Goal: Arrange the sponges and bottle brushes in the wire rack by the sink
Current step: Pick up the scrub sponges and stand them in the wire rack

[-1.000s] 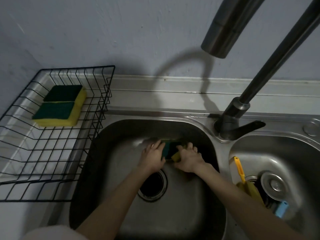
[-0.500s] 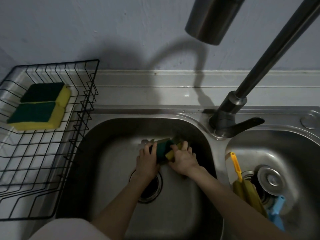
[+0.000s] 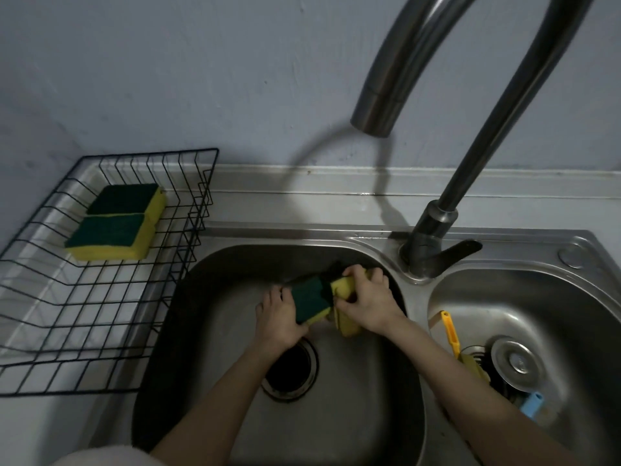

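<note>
Both hands are down in the left steel sink bowl (image 3: 208, 331). The left hand (image 3: 280, 317) grips a green-topped yellow sponge (image 3: 311, 299), and the right hand (image 3: 368, 304) squeezes another yellow sponge (image 3: 344, 285). The black wire rack (image 3: 100, 297) sits to the far left, closer to the left hand.

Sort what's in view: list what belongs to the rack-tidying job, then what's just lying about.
Job:
- wire rack
- two sponges in the rack
- sponges in the left hand and right hand
- yellow-handled brush
- blue-handled brush

Lying about:
- faucet
- drain stopper
</note>
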